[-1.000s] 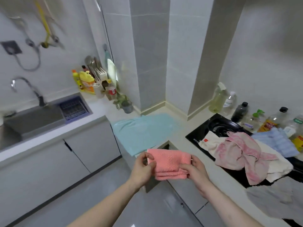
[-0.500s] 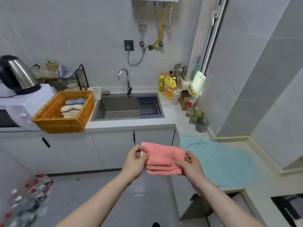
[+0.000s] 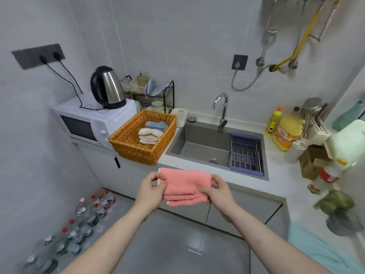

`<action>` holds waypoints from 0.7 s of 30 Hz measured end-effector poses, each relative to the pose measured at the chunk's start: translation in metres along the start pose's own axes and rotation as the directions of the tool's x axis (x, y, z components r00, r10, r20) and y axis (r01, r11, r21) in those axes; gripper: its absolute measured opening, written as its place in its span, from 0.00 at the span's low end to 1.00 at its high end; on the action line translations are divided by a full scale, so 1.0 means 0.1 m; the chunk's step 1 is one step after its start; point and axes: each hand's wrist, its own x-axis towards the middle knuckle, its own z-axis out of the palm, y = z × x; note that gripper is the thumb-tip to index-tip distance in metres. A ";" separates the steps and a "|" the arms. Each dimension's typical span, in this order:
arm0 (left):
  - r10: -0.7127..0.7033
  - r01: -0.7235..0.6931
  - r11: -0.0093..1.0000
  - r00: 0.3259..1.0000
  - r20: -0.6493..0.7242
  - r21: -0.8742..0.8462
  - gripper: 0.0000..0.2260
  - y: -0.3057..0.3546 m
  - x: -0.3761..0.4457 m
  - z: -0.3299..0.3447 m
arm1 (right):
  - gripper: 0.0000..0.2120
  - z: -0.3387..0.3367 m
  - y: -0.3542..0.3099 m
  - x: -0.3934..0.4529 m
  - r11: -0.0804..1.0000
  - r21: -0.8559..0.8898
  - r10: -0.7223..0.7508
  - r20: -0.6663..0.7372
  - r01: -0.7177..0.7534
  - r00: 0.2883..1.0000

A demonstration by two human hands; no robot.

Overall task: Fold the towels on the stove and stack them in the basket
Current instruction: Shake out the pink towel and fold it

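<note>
1. You carry the folded pink towel [image 3: 184,185] at chest height in front of the counter, short of the wicker basket [image 3: 132,147], which sits up and to your left between the microwave [image 3: 87,125] and the sink [image 3: 205,145]. The step in hand looks like delivery: bring the towel over the basket rim and lay it down flat.
2. Your left hand [image 3: 151,187] pinches the towel's left edge between thumb and fingers; your right hand [image 3: 217,191] pinches the right edge the same way. Keep both pinches firm, because the lower layers hang loose at the near edge and could fan open if either side slackens.
3. Inside the basket, a stack of folded towels [image 3: 151,134] lies toward the far right, cream ones below and a blue one at the back. Set the pink one squarely on that stack or just beside it, folds aligned, so the pile stays level.
4. Lift clear of the basket's near rim, which stands between towel and stack.
5. The kettle [image 3: 107,88] sits on the microwave with its cords trailing behind the basket; keep your left elbow low.
6. Water bottles [image 3: 90,214] crowd the floor at left; mind your step.
</note>
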 end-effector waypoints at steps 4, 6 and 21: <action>-0.007 0.008 1.000 0.994 -0.110 0.004 0.08 -0.05 0.48 -0.43 | 0.18 0.50 -0.24 0.58 0.999 -0.046 -0.019 0.109 0.024 0.994; -0.005 0.007 1.000 0.991 -0.134 0.015 0.08 -0.07 0.76 -0.63 | 0.18 0.72 -0.35 0.85 0.998 -0.061 -0.020 0.141 0.029 0.990; 0.117 -0.091 0.971 0.988 -0.105 0.222 0.11 -0.12 3.25 -1.65 | 0.25 2.19 -0.91 2.66 0.995 -0.095 0.042 0.002 -0.042 0.999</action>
